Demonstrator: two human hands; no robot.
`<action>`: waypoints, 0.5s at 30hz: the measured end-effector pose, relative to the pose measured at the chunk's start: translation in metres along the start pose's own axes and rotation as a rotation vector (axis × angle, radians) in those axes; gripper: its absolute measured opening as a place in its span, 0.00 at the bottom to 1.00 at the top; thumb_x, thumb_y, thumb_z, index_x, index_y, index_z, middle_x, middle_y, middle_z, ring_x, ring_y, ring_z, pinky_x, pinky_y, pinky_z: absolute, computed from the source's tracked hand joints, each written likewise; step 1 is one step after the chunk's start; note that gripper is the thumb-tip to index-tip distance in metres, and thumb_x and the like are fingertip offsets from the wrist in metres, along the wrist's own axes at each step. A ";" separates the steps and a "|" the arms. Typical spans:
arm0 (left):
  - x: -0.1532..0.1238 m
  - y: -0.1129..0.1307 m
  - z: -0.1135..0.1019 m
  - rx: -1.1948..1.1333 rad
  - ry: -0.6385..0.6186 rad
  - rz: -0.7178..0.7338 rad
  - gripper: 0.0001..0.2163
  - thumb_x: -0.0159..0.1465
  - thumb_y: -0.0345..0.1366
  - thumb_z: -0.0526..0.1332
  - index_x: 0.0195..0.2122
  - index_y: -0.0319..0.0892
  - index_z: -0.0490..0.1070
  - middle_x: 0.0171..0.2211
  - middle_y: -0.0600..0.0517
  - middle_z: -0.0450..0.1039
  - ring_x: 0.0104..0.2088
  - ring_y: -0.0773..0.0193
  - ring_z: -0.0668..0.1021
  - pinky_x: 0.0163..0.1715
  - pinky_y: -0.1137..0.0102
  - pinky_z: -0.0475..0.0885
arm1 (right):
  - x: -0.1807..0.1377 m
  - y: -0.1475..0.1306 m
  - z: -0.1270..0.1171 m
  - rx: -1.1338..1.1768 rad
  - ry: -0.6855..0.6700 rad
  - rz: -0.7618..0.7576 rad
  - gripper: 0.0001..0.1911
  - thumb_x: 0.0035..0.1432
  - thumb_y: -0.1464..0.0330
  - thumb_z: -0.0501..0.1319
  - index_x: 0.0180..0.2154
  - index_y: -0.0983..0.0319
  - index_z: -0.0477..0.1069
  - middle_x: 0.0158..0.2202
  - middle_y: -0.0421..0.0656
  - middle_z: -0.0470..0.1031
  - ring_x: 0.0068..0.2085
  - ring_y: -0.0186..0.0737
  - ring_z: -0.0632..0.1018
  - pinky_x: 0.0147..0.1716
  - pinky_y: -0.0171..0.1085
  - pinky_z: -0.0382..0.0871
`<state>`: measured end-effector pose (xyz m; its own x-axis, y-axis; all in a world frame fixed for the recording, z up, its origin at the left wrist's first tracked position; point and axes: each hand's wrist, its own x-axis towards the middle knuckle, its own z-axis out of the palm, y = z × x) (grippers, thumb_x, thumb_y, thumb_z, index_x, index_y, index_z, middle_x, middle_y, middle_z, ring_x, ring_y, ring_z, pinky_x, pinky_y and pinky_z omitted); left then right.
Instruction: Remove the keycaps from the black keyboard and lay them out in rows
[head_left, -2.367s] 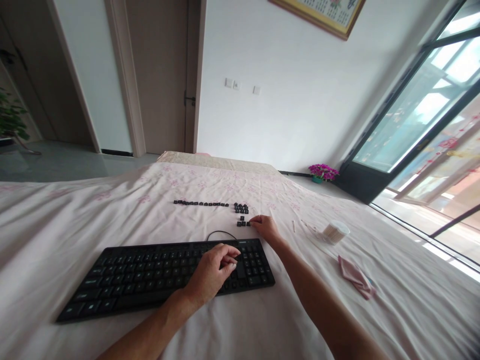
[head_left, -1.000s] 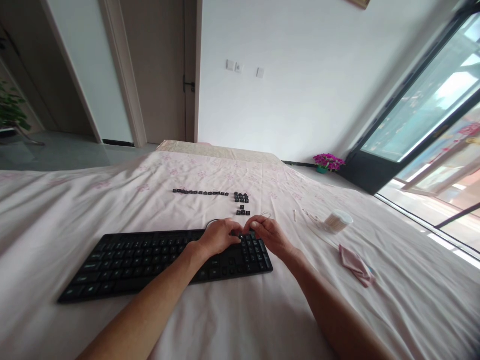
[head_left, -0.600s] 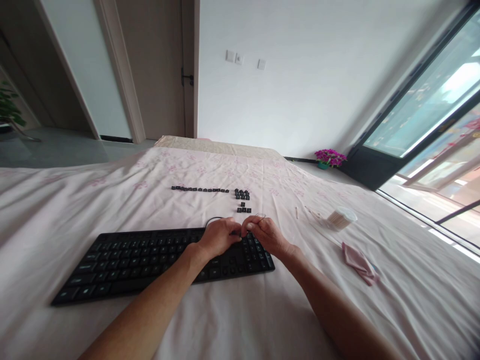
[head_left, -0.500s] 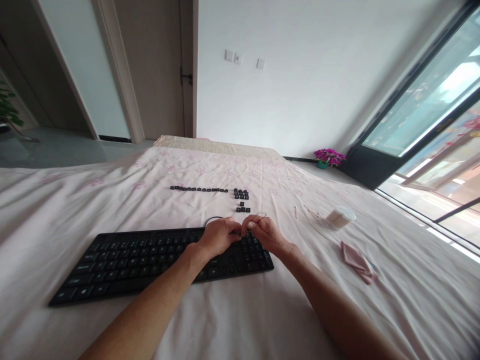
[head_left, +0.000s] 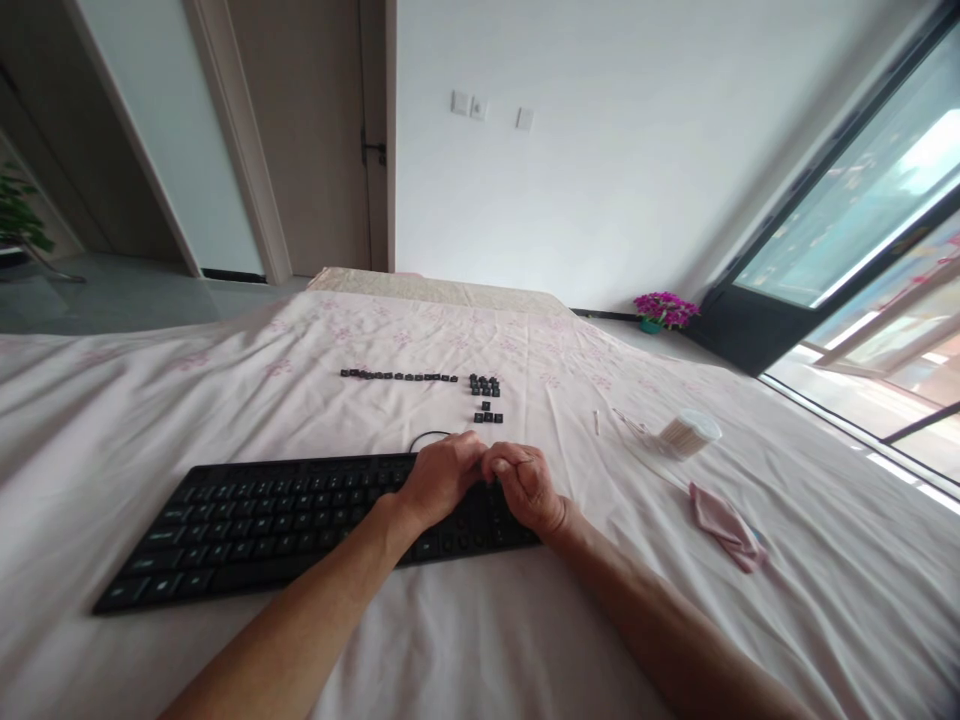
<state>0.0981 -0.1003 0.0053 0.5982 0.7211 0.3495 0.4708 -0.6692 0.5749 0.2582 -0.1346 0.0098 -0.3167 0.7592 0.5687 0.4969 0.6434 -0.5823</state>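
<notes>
A black keyboard (head_left: 300, 510) lies on the pink floral sheet, several keycaps gone from its right part. Above its number pad my two hands meet. My left hand (head_left: 444, 478) is closed, its fingertips pressed together beside the right one; what they pinch is hidden. Curled into a fist is my right hand (head_left: 527, 484). The wire keycap puller, whose loop showed above that hand half a second ago, is now covered by the fingers. Beyond the keyboard are a row of loose keycaps (head_left: 398, 376) and a block of keycaps (head_left: 484, 386), with several single keycaps (head_left: 488, 417) nearer.
On the right stand a clear tub of cotton swabs (head_left: 690, 434), loose swabs (head_left: 630, 421) and a folded pink cloth (head_left: 726, 528). A black cable (head_left: 429, 436) loops behind the keyboard. Pink flowers (head_left: 666, 308) stand by the glass door.
My right hand has turned and curled inward, closer to the left, and the wire loop has gone out of sight. The view has shifted slightly.
</notes>
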 end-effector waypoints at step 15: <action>0.007 -0.009 -0.002 -0.509 0.112 -0.234 0.13 0.55 0.29 0.59 0.43 0.43 0.70 0.34 0.54 0.74 0.35 0.65 0.76 0.38 0.72 0.70 | 0.016 -0.019 -0.022 -0.281 0.134 0.036 0.15 0.64 0.69 0.48 0.44 0.59 0.72 0.30 0.42 0.76 0.38 0.41 0.73 0.44 0.40 0.64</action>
<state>0.0963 -0.0889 0.0042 0.4304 0.8729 0.2300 0.1940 -0.3383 0.9208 0.2617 -0.1372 0.0427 -0.1944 0.7493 0.6330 0.7156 0.5498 -0.4310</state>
